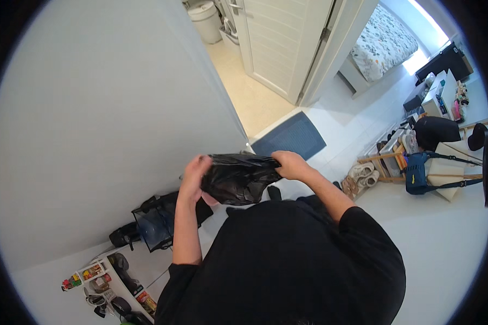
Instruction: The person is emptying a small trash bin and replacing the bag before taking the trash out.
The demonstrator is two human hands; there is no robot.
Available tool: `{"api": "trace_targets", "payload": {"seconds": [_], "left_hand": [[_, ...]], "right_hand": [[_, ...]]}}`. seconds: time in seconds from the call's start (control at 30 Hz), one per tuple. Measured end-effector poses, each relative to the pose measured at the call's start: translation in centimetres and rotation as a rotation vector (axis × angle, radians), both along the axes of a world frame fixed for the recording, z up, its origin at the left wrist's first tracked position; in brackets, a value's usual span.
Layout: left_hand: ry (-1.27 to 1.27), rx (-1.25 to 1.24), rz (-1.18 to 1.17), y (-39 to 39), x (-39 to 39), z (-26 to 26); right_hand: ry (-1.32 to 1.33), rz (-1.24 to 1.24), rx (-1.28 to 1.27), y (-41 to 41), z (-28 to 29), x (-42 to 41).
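Observation:
A black plastic bag (244, 180) is stretched between my two hands in front of my body. My left hand (194, 176) grips its left end and looks slightly blurred. At the opposite upper corner, the fingers of my right hand (289, 164) are closed on the plastic. The bag's top edge runs nearly straight from hand to hand, and its lower part hangs in creases. Something pink (210, 199) shows partly behind the bag by my left wrist; the bag hides most of it.
A grey-blue doormat (290, 136) lies before an open white door (274, 44). Shoes (364, 172) and a dark blue bag (417, 174) are beside a rack at right. Dark bags (156, 221) stand along the left wall, near a white shelf (126, 280) with small items.

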State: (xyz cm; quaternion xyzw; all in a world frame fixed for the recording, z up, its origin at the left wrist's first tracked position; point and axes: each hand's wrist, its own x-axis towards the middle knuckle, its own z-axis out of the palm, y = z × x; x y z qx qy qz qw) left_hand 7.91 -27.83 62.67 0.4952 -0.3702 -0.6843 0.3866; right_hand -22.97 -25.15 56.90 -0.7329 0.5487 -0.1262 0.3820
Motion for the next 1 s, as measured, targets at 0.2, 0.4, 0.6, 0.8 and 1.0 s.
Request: {"api": "trace_targets", "payload": {"seconds": [0.2, 0.4, 0.6, 0.8, 1.0], "left_hand": [[-1.074, -0.237, -0.575, 0.5, -3.8, -0.7], [-0.794, -0.205, -0.064, -5.1, -5.1, -7.0], [-0.58, -1.507, 0.674, -5.8, -11.6, 14.3], [-1.324, -0.37, -0.826, -3.1, -11.2, -5.5], [-0.659, -0.31, 0.332, -0.9, -7.2, -10.7]], "right_hand": [[-0.9, -0.821, 0.49, -4.5, -1.8, -8.9], [-0.16, -0.624, -0.17, -8.6, -0.7, -12.8], [-0.239, -0.482, -0.834, -6.9, 21.4, -10.0], [0.366, 0.263, 0.251, -1.5, -6.2, -10.2], [-0.119, -0.173, -0.242, -3.2, -1.4, -5.2]]}}
